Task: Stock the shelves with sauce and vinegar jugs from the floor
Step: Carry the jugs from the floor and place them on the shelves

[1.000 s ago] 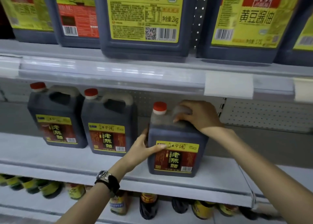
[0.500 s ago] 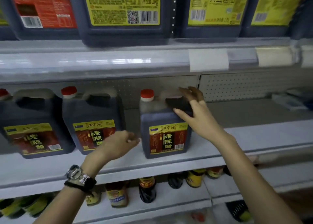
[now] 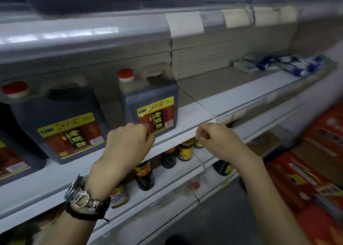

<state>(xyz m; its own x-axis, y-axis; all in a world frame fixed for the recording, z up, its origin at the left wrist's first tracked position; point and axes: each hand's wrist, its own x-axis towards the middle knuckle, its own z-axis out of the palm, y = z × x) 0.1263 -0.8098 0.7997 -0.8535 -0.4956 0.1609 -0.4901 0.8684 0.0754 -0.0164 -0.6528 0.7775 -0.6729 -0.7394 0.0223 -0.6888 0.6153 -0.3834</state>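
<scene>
The middle shelf (image 3: 232, 96) lies open from the rightmost vinegar jug (image 3: 150, 103) to the blue-and-white packets (image 3: 284, 64) at its back right corner. Further jugs (image 3: 61, 122) fill its left end. The upper shelf (image 3: 92, 37) overhangs the jug caps. Red cartons (image 3: 315, 170) crowd the floor (image 3: 222, 217) at right.

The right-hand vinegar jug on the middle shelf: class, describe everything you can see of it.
The jug is dark, squarish plastic with a red cap, a moulded top handle and a yellow-and-red label facing out. It stands upright near the shelf edge, apart from its neighbour; no hand grips it.
</scene>
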